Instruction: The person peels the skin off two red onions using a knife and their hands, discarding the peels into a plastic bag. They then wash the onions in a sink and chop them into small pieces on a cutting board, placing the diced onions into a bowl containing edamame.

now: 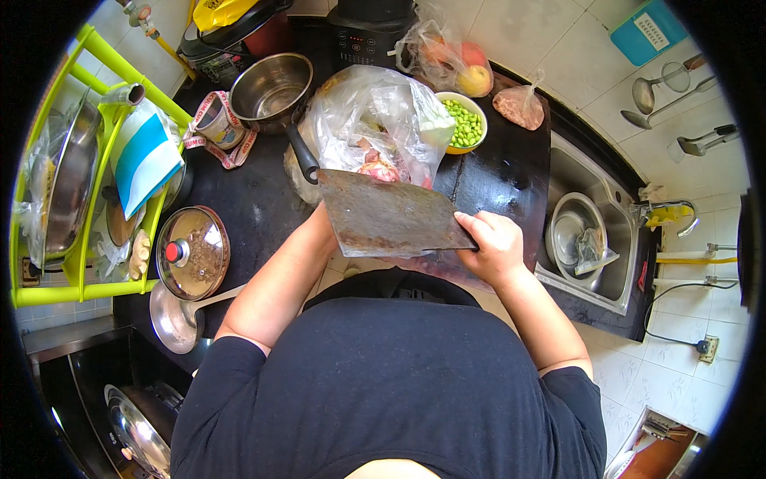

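My right hand (495,245) is closed around the handle of a large cleaver (395,214) with a dark, stained blade. Its broad blade reaches across to the left in front of me, face up toward me. My left forearm (279,279) runs up to the blade, and the left hand is hidden behind it, so its fingers and whatever they touch do not show. Just beyond the blade is a clear plastic bag (363,104), opened wide, with reddish raw meat (378,169) showing in it.
A steel saucepan (271,89) stands at the back left, its black handle pointing toward the cleaver. Behind the bag to the right are a bowl of green beans (463,126) and a bag of fruit (463,68). A sink (586,295) lies right, a green rack (76,291) left.
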The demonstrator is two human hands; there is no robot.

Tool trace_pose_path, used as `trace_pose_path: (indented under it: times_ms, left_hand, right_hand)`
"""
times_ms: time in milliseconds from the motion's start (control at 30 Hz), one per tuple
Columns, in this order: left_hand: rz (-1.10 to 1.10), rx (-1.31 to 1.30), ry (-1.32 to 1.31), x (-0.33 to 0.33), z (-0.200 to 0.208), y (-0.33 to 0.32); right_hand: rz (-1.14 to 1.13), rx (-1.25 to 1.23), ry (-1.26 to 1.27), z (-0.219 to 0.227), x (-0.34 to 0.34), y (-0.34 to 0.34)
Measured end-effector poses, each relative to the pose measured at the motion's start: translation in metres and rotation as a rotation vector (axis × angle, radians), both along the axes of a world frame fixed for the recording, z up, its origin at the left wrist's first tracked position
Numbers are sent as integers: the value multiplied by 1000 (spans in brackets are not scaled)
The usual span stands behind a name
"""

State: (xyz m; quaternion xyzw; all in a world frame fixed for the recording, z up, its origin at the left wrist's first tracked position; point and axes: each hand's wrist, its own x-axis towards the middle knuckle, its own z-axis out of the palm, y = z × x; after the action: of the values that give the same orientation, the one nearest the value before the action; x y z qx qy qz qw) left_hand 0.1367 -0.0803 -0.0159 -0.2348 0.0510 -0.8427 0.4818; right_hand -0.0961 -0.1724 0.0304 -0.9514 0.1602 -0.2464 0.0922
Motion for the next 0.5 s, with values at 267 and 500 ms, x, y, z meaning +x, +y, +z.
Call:
trace_pose_path:
  times_ms: [267, 500]
  left_hand:
    - [702, 1, -968, 7, -29, 5]
    - [519, 284, -1029, 8, -14, -1]
  right_hand:
    - [-16, 21, -21, -4, 5, -2]
    - [-9, 16, -15, -7, 3, -7]
